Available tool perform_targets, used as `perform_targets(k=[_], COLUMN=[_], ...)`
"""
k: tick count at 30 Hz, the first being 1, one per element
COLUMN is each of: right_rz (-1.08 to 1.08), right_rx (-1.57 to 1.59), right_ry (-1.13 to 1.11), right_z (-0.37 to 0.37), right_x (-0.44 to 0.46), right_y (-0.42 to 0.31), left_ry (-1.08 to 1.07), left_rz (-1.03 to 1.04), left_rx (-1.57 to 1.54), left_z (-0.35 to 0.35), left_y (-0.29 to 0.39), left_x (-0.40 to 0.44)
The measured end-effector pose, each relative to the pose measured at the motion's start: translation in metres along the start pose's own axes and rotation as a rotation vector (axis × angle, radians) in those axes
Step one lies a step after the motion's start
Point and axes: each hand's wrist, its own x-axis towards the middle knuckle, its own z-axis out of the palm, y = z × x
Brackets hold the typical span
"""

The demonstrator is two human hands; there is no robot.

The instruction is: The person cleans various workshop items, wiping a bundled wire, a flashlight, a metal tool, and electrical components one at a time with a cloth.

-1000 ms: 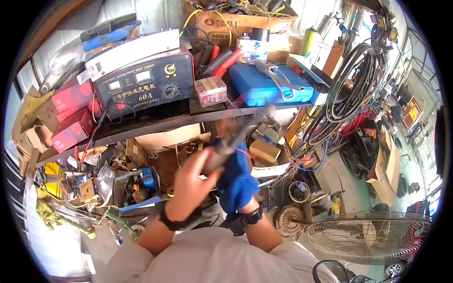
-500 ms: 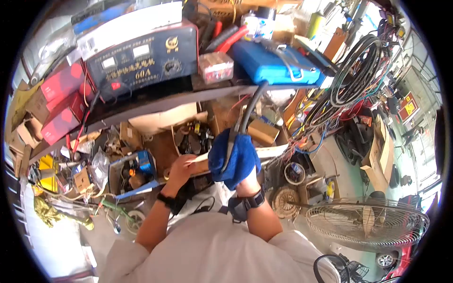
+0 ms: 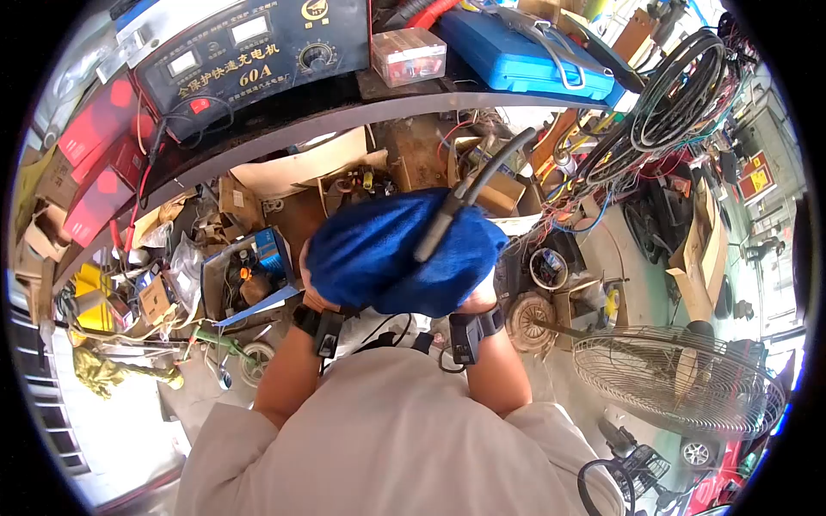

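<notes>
We find the fingers of the left hand [image 3: 316, 288] and right hand [image 3: 481, 295] mostly hidden by a blue cloth [image 3: 370, 258]; we cannot tell whether they are spread or pinching; the cloth extends from one hand to the other; a dark bar [image 3: 441, 225] lies slanted across it, nearer the right hand, its curved end projecting past the cloth's far edge; black wrist devices [image 3: 465, 338] sit on both wrists; beyond, we note a shelf [image 3: 284, 140] bearing a charger [image 3: 249, 73] marked 60A, a clear-lidded box [image 3: 409, 58] and a blue case [image 3: 516, 62].
</notes>
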Motion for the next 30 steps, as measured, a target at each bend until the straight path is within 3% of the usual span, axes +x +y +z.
perform_targets(k=[1,2,4,5,7,8,9,11,13,16,17,19,20,23,24,27,28,30], right_rz=[-0.002,0.035,0.074,0.075,-0.012,-0.053,-0.108,-0.189,-0.365,-0.217,-0.102,0.046,0.043,0.087,0.059,0.077,0.071,0.004], right_rx=[-0.043,-0.002,0.071,0.106,-0.237,-0.404,-0.292,-0.53,-1.087,-0.82,-0.578,-0.136,-0.061,0.015,-0.034,0.046,-0.019,-0.094], right_ry=[-0.094,0.066,0.273,0.319,0.256,0.215,0.184,0.319,0.099,0.091,0.204,0.213,0.17,0.106,0.181,0.38,0.477,0.272], right_z=[-0.001,0.003,0.016,0.017,0.014,0.01,0.002,0.035,0.029,0.031,0.025,0.025,0.019,0.006,0.015,0.005,0.012,0.004], right_x=[0.002,0.003,0.008,0.01,0.011,0.012,0.016,0.011,0.017,0.023,0.02,0.025,0.028,0.032,0.032,0.036,0.03,0.028], right_y=[0.0,0.003,0.014,0.021,0.024,0.027,0.032,0.041,0.05,0.048,0.05,0.038,0.039,0.042,0.042,0.048,0.05,0.05], left_ry=[0.158,0.099,0.203,0.08,-0.185,-0.186,-0.174,-0.202,-0.253,-0.184,-0.16,-0.113,-0.223,-0.311,-0.058,0.011,-0.048,-0.165], left_rz=[0.093,0.181,-0.146,0.045,0.434,0.475,0.51,0.614,0.708,0.68,0.655,0.605,0.644,0.069,0.091,0.519,0.487,0.413], left_rx=[0.162,0.47,0.312,0.838,1.885,1.944,2.004,2.029,1.943,1.793,1.735,1.607,1.78,1.997,1.843,1.374,1.558,1.914], left_z=[0.011,0.025,0.035,0.033,0.035,0.047,0.067,0.07,0.051,0.05,0.053,0.055,0.05,0.06,0.075,0.066,0.066,0.068], left_y=[-0.003,-0.011,-0.003,-0.002,-0.01,-0.011,-0.008,-0.019,-0.031,-0.027,-0.025,-0.026,-0.023,-0.018,-0.025,-0.049,-0.048,-0.04], left_x=[-0.001,0.0,0.004,0.018,0.05,0.048,0.041,0.039,0.046,0.044,0.044,0.044,0.048,0.054,0.05,0.048,0.049,0.042])
